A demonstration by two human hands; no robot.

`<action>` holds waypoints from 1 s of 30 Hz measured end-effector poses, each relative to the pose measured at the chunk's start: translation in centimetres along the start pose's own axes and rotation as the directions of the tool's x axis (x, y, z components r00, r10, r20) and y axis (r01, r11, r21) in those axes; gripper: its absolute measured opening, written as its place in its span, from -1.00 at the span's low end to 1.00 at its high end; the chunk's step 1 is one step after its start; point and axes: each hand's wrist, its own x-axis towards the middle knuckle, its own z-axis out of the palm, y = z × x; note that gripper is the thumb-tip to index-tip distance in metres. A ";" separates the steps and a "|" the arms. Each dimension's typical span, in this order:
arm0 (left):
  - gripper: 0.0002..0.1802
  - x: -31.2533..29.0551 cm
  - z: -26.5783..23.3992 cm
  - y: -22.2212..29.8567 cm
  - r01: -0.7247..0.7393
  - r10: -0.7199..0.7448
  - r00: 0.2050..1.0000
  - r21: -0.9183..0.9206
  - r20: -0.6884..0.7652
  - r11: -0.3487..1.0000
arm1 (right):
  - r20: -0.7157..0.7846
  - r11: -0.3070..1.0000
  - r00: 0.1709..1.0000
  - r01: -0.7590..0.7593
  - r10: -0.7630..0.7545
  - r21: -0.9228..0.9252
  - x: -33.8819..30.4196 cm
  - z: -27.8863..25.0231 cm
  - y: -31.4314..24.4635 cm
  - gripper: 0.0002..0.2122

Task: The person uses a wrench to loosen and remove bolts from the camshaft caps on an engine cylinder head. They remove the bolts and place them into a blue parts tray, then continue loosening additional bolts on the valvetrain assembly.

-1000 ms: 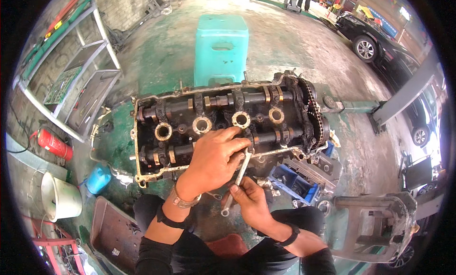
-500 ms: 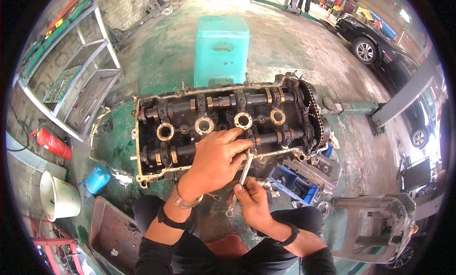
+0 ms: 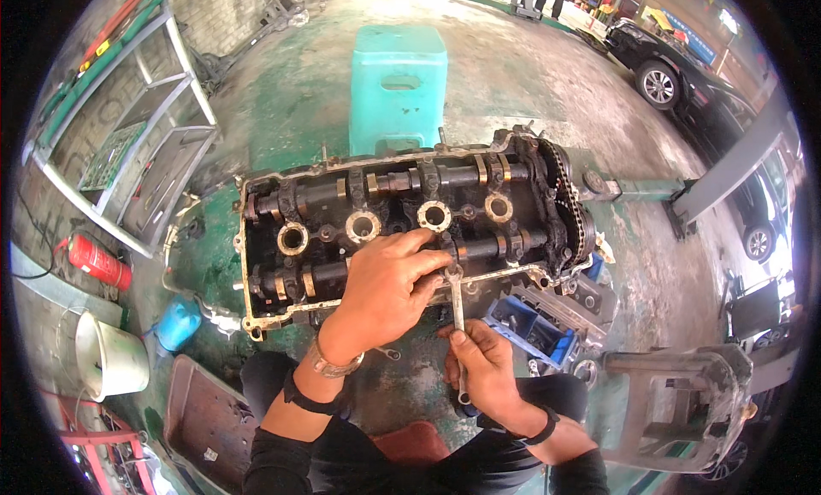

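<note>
While the right hand [image 3: 486, 363] grips a wrench [image 3: 457, 303], the left [image 3: 382, 283] curls downward, hold unclear

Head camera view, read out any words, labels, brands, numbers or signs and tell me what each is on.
No text is clear enough to quote.
Blue banner, upper right: pale marks, too small and blurred.
Wall behind the metal shelf: faint marks, unclear.
Wrench and red fire extinguisher: nothing legible.

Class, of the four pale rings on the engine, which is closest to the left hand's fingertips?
The third ring from the left: a fingertip of the left hand lies at its lower edge, while the other three sit farther away.
</note>
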 end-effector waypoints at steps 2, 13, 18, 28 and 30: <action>-0.76 0.0 0.0 0.0 0.005 -0.005 1.000 -0.001 0.000 1.000 | -0.009 0.998 0.998 -0.057 0.057 -0.021 0.0 -0.4 -0.6 -0.73; -0.70 0.3 -0.4 0.4 0.069 -0.070 0.996 0.011 0.053 0.998 | 0.058 0.996 0.997 -0.051 0.055 -0.070 0.7 -1.4 -1.4 -0.72; -0.68 0.1 -0.4 0.4 0.082 -0.083 0.993 0.024 0.084 0.996 | 0.170 0.993 0.979 -0.116 0.112 0.018 1.1 -3.8 -2.8 -0.78; -0.61 -0.1 -0.6 0.2 0.010 -0.014 0.996 0.044 0.091 0.999 | 0.258 0.981 0.950 -0.191 0.179 0.022 -0.5 -4.7 -4.1 -0.65; -0.54 -0.1 -0.7 0.4 0.015 -0.019 0.995 0.044 0.095 0.999 | 0.189 0.991 0.973 -0.130 0.135 -0.039 -1.0 -4.2 -3.8 -0.66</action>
